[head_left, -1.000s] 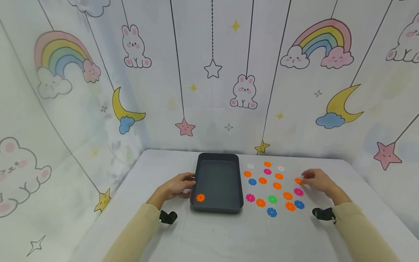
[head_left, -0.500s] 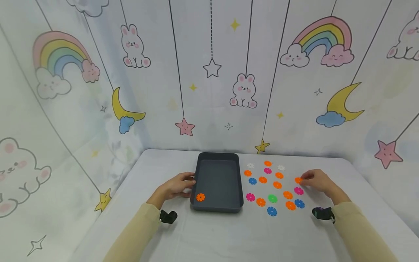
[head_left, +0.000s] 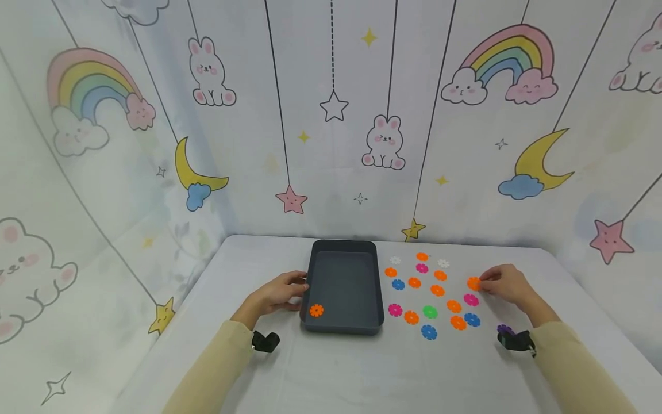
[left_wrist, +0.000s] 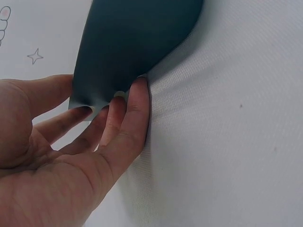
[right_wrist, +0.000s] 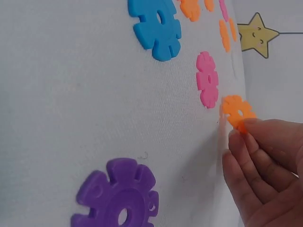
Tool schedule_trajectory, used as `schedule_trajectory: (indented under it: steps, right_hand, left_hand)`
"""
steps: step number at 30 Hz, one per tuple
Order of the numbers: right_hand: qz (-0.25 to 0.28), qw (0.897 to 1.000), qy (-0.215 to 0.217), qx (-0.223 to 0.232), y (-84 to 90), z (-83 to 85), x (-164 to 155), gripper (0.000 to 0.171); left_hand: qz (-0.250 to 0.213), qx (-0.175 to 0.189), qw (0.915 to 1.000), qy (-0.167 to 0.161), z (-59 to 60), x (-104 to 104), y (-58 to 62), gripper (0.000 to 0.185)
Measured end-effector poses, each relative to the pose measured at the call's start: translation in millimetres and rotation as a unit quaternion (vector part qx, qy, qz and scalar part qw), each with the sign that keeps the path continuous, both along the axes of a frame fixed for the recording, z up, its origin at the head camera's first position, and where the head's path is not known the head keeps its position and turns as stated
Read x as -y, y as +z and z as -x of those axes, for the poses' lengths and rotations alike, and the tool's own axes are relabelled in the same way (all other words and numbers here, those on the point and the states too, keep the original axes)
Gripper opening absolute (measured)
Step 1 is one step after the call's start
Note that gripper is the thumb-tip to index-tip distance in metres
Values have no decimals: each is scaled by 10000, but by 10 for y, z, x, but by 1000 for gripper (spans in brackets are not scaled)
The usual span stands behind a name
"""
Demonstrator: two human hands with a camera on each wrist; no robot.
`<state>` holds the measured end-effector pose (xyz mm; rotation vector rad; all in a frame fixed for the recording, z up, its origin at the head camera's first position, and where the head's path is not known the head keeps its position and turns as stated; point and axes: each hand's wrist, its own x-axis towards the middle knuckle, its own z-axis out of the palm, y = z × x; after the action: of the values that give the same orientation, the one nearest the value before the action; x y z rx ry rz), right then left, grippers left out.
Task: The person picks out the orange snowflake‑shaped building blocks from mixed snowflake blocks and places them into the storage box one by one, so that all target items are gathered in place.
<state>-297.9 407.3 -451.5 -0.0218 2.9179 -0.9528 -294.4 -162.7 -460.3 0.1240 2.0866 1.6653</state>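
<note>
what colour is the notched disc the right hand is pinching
The notched disc is bright orange; it shows best in the right wrist view.

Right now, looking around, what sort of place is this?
It looks like a children's play or activity corner, perhaps set up indoors. A fabric backdrop printed with cartoon rabbits and rainbows rises behind a white-covered table, where colourful notched toy discs lie beside a dark grey tray.

Shows dark grey on the tray (head_left: 343, 287) (greener in left wrist view), orange on the pinched disc (right_wrist: 233, 106). Runs purple, pink, green, blue, orange, white across loose discs (right_wrist: 108, 203). Repeats rainbows (head_left: 517, 45), rabbits (head_left: 384, 144), moons (head_left: 527, 161), stars (head_left: 292, 200) over white backdrop (head_left: 248, 115). Pale yellow on sleeves (head_left: 579, 368).
</note>
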Motion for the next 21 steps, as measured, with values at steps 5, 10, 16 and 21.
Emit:
schedule_trajectory:
  steps: [5,10,16,21]
  right_hand:
    - [66,9999,17,-148,5,-44,14,31]
    - [160,9993,134,-320,58,-97,88,31]
    - [233,9976,331,-558,195,-165,226,30]
    - [298,9969,400,-611,315,-232,383,31]
  left_hand:
    - [8,13,10000,-15,0,1,5,56]
    - [39,-1,10000,-44,-9,4,5,56]
    - [70,7,10000,2,-16,1,11,55]
    - [51,5,10000,-15,-11,4,4,56]
